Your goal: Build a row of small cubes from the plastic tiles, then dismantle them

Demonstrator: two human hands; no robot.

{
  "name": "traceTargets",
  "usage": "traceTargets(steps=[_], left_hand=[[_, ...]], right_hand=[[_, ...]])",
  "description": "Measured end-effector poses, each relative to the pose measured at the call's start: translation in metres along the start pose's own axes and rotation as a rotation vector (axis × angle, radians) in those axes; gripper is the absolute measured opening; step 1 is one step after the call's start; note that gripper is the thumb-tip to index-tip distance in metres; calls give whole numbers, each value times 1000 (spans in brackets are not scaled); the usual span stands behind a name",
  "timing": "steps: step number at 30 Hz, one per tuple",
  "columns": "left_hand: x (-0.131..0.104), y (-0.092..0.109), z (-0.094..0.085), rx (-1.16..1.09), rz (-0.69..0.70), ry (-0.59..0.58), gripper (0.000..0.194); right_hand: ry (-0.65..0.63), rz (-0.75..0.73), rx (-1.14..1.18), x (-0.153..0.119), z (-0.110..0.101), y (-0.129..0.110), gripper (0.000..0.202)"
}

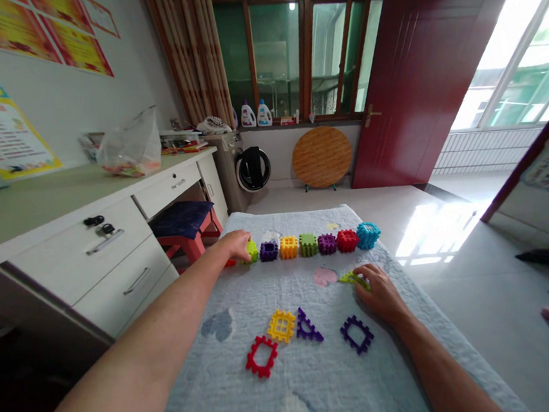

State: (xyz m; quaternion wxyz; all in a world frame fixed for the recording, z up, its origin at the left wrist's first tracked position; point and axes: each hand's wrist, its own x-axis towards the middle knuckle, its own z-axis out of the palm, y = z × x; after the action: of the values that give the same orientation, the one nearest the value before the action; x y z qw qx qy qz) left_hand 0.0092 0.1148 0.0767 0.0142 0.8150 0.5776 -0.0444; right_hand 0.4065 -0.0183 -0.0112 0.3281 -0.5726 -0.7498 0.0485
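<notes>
At the left end of a row of toothed plastic cubes, my left hand (239, 243) has its fingers closed around a lime green cube (253, 251). A bit of red plastic (230, 263) shows under that hand. To the right stand a dark purple cube (268, 251), a yellow cube (289, 247), a green cube (308, 245), a purple cube (327, 244), a red cube (347, 240) and a blue cube (368, 235). My right hand (378, 288) pinches a flat lime green panel (347, 278), partly covered by the fingers, low over the cloth.
Loose on the cloth (321, 383) lie a yellow window panel (281, 326), a red frame (262, 357), a purple triangle (308, 326) and a purple frame (357, 335). A white desk (113, 241) and a stool (184, 224) stand left. The floor drops away at right.
</notes>
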Motion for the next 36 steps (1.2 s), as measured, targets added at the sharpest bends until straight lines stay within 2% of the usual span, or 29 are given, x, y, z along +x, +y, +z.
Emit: traceTargets(steps=[8, 14, 18, 21, 24, 26, 29, 32, 34, 36], left_hand=[[8, -6, 10, 41, 75, -37, 57], [9, -5, 13, 56, 68, -78, 58], [4, -3, 9, 62, 54, -65, 64], [-6, 4, -2, 59, 51, -16, 72], [-27, 20, -14, 30, 112, 152, 58], [-49, 37, -18, -32, 210, 228, 44], [-88, 70, -14, -183, 320, 97, 33], [-122, 102, -3, -253, 413, -94, 45], [-136, 117, 6, -255, 428, -150, 54], [-142, 126, 13, -225, 425, -156, 47]], right_hand=[[6, -5, 1, 0, -1, -2, 21], [3, 5, -6, 0, -1, -3, 21], [-3, 3, -7, -1, -2, -3, 21], [13, 10, -18, -1, -2, -3, 21], [38, 33, -57, -2, -2, -2, 23], [48, 49, -80, -2, -2, -2, 23], [46, 55, -94, -2, -1, -3, 23], [39, 49, -93, -2, 0, -5, 23], [38, 50, -94, -3, 1, -7, 23], [37, 52, -99, -3, 2, -7, 23]])
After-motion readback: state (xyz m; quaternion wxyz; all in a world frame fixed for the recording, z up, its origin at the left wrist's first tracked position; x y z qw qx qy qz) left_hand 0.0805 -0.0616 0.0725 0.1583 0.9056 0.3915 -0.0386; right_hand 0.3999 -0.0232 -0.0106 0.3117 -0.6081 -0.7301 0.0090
